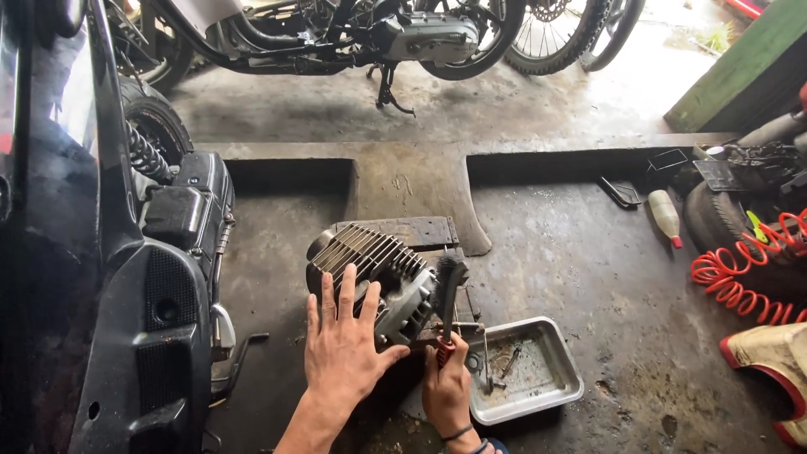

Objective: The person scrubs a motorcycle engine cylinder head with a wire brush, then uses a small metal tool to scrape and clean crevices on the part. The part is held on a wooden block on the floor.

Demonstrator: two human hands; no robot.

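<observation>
The finned engine cylinder (374, 273) sits on a wooden block (416, 231) on the concrete floor (588, 261). The left hand (343, 340) lies flat and spread against its near side. The right hand (448, 391) grips a brush (448, 290), standing upright just right of the cylinder, beside a metal tray (555, 370).

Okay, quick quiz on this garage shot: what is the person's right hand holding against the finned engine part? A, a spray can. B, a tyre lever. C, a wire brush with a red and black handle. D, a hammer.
C: the right hand grips a brush by its red and black handle, with the bristle head up against the finned engine cylinder, while the left hand lies flat on the cylinder's side.
</observation>
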